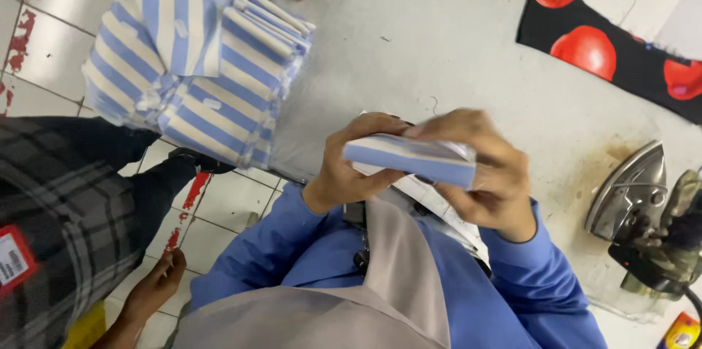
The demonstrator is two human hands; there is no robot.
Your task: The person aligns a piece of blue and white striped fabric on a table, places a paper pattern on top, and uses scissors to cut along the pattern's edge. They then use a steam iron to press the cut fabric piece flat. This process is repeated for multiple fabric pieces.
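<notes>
Blue-and-white striped cloth, a folded strip (409, 160), sits pinched between both hands above the near edge of the grey desk (439, 42). The left hand (349, 166) has its grip closed round the strip's left end, thumb on top; the right hand (482, 173) has its grip closed over the right end, fingers curled across it. Up and left of the left grip lies a stack of striped pieces (205, 56). Right of the right grip rests an iron (629, 192); beyond it, a black cloth with red spots (607, 49).
</notes>
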